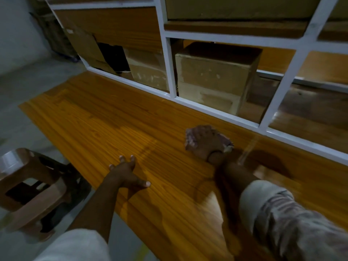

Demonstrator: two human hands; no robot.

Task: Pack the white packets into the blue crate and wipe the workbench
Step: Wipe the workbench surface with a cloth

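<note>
The workbench [90,113] ran as a long orange-brown wooden top from the middle left of the frame down to the lower right, its grain lines following its length. The left hand [128,173] lay low in the centre, near the bench's front edge. It was released, palm down on the wood, with fingers spread and the thumb pointing right. Its bare forearm led down to a pale sleeve [75,245] at the bottom edge.

The right hand [206,143] sat right of centre, farther back on the bench, on top of a bunched pinkish cloth [190,138]. The cloth showed on both sides of the hand and touched the wood. Blur covered this hand and its fingers were hidden, so I could not tell whether it grasped the cloth or only pressed on it. A dark band circled the wrist. The forearm ran to a patterned grey cuff [282,213] at the lower right, also smeared.

Behind the bench, across the top of the frame, stood a white-framed rack [169,68]. In its lower bays were cardboard boxes, a large one [212,76] at upper centre and a smaller one [148,70] just left of it.

At the lower left, beside the bench, a brown stool [35,187] stood on the grey floor [24,81]. A roll of clear tape [9,160] rested on the stool's left corner.
</note>
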